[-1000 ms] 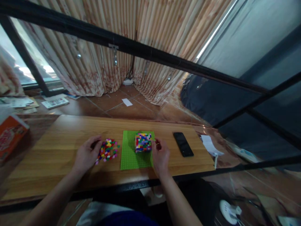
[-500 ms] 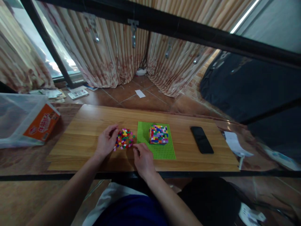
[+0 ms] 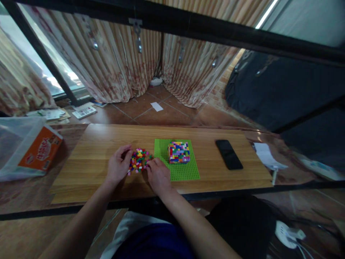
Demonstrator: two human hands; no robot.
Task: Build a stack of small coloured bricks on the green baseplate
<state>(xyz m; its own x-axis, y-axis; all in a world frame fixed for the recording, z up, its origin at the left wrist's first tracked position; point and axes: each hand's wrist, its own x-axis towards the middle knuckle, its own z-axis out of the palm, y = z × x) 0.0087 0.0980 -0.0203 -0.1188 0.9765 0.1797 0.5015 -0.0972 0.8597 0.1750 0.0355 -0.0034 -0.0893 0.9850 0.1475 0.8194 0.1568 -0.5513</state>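
Head view shows a boxlike stack of tiny plastic bricks (image 3: 179, 153), patchworked red, blue, yellow, white and purple, on a flat, studded green baseplate (image 3: 185, 173). Beside it, the curled right hand (image 3: 159, 175) and left hand (image 3: 119, 164) flank a loose pile of multicoloured bricks (image 3: 137, 162); whether either pinches any, I cannot tell.

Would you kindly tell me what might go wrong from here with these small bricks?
The loose bricks lie heaped on the table between the left hand and right hand, so a careless sweep might scatter some.

They look tiny beside the fingertips, so one could slip from a grip.

The right hand also appears close to the green board, so a bump might shift it and the brick block on it.
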